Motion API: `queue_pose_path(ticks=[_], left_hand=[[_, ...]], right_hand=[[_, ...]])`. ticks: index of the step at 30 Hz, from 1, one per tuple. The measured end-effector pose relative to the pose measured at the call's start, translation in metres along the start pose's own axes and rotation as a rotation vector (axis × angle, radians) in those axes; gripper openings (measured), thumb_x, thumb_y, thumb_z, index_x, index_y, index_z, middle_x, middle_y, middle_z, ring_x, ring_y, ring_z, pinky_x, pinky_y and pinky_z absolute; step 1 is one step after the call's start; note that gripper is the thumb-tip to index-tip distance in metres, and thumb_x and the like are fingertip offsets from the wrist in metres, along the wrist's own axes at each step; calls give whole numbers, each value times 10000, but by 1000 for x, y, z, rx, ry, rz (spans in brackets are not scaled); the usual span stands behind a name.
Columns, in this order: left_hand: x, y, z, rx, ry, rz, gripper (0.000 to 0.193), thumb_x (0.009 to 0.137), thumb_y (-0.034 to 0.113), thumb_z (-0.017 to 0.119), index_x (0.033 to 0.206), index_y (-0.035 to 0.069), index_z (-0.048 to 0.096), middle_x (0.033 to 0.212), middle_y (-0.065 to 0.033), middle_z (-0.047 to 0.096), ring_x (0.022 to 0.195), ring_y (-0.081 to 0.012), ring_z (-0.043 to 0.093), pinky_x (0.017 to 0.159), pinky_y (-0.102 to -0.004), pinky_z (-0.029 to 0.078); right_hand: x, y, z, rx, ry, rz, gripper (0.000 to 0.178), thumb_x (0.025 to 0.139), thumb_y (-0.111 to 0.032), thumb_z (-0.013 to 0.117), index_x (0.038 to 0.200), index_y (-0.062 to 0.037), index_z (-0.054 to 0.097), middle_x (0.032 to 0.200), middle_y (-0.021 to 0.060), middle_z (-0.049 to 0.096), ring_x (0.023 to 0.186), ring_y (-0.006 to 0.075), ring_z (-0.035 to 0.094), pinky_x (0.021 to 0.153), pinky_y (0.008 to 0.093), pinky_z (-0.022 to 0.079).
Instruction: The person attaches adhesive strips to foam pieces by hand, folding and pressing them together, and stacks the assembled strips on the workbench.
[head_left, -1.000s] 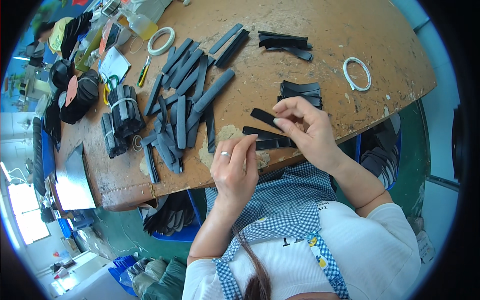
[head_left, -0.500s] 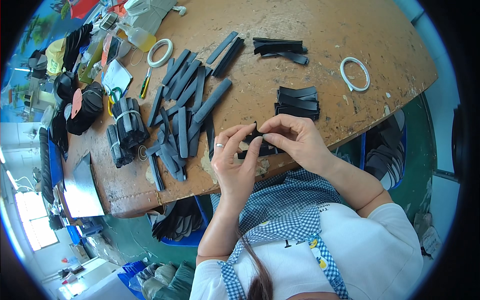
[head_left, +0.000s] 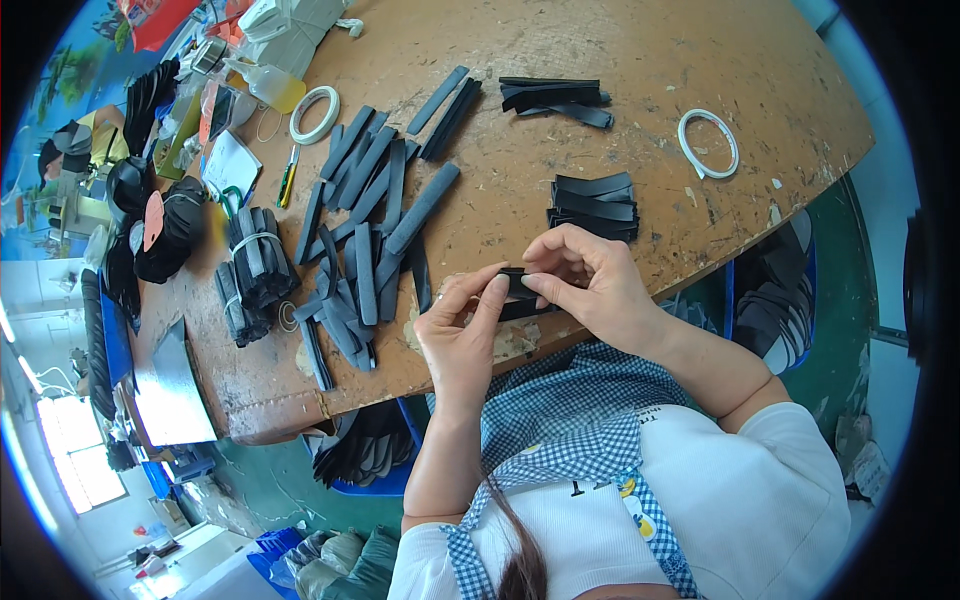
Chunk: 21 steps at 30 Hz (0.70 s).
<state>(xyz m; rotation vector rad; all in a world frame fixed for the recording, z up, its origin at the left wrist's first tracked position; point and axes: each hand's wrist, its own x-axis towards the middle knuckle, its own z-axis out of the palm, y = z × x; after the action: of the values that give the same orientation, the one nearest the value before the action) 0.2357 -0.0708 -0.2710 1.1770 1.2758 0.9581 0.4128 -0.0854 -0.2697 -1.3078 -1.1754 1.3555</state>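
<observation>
A short black strip (head_left: pixel 516 282) is pinched between my two hands above the near edge of the table. My left hand (head_left: pixel 462 325), with a ring on one finger, grips its left end between thumb and fingertips. At the other end my right hand (head_left: pixel 590 282) pinches it the same way, its remaining fingers curled. Another dark strip (head_left: pixel 525 309) lies partly hidden beneath my hands. Just beyond them sits a stack of black strips (head_left: pixel 595 206). Left of my hands spreads a loose heap of dark grey strips (head_left: pixel 365 265).
A second black stack (head_left: pixel 555 99) lies farther back, with a white tape roll (head_left: pixel 708 143) to its right. Banded bundles (head_left: pixel 262 250), another tape roll (head_left: pixel 315 114), a cutter knife (head_left: pixel 288 177) and a bottle of yellow liquid (head_left: pixel 275 88) stand left. Blue bins (head_left: pixel 408 450) sit below the table edge.
My hands have drawn slightly apart, the left one moving a little left and down. The black strip between them now shows a flat face. The view has shifted slightly.
</observation>
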Motion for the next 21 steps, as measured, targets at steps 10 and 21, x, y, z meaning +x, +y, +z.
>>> queue_pose_path(ticks=[10,21], left_hand=[[0,2,5,-64,27,-95,169,934,56,729,1083,-18,757,907,4,657,832,-57,596,763,-199,473],[-1,1,18,-90,16,-104,171,933,62,733,1080,-22,760,928,2,663,849,-63,595,782,-206,474]], right_hand=[[-1,0,-7,30,-29,75,189,956,-52,687,1134,4,663,939,52,711,790,82,678,724,229,567],[-3,4,-21,15,-16,83,138,957,-43,680,1081,16,687,913,49,702,785,79,665,716,224,554]])
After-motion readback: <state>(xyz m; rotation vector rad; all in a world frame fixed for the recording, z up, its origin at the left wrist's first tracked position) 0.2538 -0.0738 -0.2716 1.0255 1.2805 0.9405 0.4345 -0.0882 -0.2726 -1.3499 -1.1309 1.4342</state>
